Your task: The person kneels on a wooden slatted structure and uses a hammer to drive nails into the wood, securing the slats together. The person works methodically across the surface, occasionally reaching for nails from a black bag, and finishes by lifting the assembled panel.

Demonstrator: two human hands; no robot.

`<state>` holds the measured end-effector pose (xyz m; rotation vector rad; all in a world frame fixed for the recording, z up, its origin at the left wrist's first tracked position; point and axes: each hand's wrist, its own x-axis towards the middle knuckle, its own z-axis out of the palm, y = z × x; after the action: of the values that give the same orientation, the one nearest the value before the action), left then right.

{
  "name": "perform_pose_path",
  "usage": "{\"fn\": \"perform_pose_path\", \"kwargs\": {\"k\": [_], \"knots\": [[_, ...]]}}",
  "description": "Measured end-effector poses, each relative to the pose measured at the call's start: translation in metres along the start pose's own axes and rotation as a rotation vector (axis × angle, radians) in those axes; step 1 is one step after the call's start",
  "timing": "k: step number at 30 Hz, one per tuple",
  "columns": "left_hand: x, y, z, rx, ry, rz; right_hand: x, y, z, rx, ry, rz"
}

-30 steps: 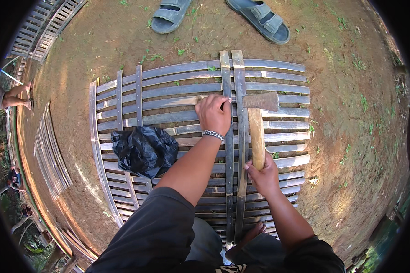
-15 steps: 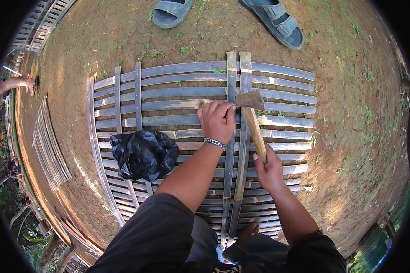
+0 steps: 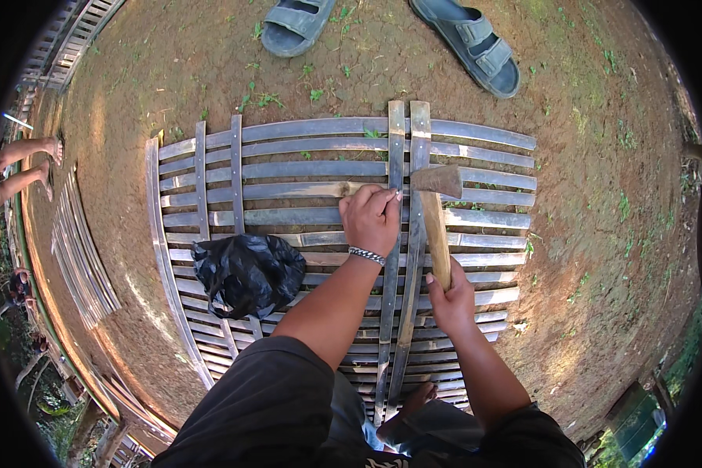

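My right hand (image 3: pixel 452 299) is wrapped round the wooden handle of a hatchet (image 3: pixel 437 238). Its rusty head (image 3: pixel 438 182) hovers over the right one of two long crosspieces, just right of my left fingertips. My left hand (image 3: pixel 370 218), with a chain bracelet at the wrist, is pinched at the edge of the left crosspiece (image 3: pixel 394 257). What lies between those fingertips is too small to make out. Both crosspieces run over a panel of bamboo slats (image 3: pixel 476 219) on the ground. Left of my left forearm, a black plastic bag (image 3: pixel 248 273) lies crumpled on the slats.
Two grey sandals (image 3: pixel 476 43) lie on the dirt beyond the panel. Another slatted panel (image 3: pixel 82 246) rests on the ground at left. Near the left rim, another person's bare legs (image 3: pixel 25 168) show. A bare foot (image 3: pixel 421 395) is by the panel's near end.
The hatchet head has shifted slightly right, away from my left fingertips. My left hand keeps its pinch at the crosspiece. At the left rim, the other person's legs have moved.
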<state>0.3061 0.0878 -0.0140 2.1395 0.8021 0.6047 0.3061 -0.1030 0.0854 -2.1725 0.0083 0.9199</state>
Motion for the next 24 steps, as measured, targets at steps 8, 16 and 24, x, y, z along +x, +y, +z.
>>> {"fn": "perform_pose_path", "kwargs": {"k": [8, 16, 24], "knots": [[0.002, 0.003, 0.000, 0.027, -0.014, 0.018, 0.009, 0.006, -0.010, -0.193, 0.002, -0.192], [-0.002, 0.000, -0.008, 0.039, -0.049, 0.001, 0.005, 0.012, -0.021, -0.415, 0.041, -0.446], [-0.007, -0.001, -0.010, 0.038, -0.059, -0.015, 0.005, 0.008, -0.021, -0.407, 0.024, -0.478]]}}
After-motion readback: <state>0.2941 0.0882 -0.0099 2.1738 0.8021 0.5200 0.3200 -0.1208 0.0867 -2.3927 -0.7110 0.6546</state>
